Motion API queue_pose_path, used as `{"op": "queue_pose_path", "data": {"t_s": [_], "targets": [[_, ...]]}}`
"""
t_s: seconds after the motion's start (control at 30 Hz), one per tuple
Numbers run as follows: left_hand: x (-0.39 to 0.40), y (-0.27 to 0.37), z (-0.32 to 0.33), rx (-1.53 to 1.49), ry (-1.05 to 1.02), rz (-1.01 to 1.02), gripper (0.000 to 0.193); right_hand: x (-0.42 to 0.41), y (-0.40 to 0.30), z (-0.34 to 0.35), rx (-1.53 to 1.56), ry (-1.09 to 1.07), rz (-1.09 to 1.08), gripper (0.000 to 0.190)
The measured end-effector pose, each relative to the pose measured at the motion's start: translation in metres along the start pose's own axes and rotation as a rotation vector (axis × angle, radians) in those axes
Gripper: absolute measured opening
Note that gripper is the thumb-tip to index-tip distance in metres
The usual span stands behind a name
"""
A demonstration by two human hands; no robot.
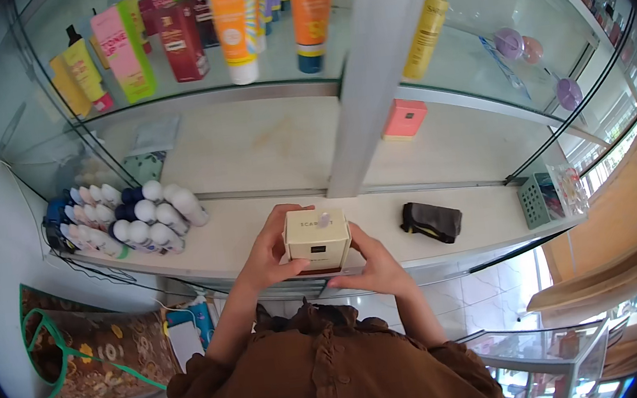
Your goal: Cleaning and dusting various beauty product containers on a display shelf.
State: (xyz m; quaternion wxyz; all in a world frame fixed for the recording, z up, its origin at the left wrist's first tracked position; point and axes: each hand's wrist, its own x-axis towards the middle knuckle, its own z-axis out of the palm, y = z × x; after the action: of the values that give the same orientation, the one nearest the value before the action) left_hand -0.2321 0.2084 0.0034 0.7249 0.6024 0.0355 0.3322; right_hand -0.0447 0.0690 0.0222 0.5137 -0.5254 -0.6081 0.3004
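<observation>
A small cream cardboard box (317,234) bearing writing is held in front of me at the cabinet's front ledge. My left hand (271,251) grips its left side, the thumb on the front face and the fingers behind. At its right side is my right hand (374,260), the fingers touching the box's edge and the thumb held apart below. A dark grey zippered pouch (432,222) lies on the ledge to the right. Several roll-on bottles (146,213) lie stacked on the ledge at the left.
Glass shelves above hold an orange tube (238,37), a dark red box (181,42) and a yellow bottle (426,30). A coral box (405,117) stands on the lower shelf. A green basket (541,201) is at the right end; a patterned bag (112,349) sits lower left.
</observation>
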Motion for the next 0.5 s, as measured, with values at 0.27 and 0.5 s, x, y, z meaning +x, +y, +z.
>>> {"op": "queue_pose_path", "data": {"t_s": [0.27,0.5], "targets": [[-0.041,-0.002,-0.072,0.817,0.397,0.141,0.06,0.138,-0.002,0.06,-0.099,0.172,0.124,0.07],[-0.068,0.019,-0.102,1.056,-0.029,0.238,0.04,0.316,0.082,0.118,-0.31,0.195,0.148,0.08]]}}
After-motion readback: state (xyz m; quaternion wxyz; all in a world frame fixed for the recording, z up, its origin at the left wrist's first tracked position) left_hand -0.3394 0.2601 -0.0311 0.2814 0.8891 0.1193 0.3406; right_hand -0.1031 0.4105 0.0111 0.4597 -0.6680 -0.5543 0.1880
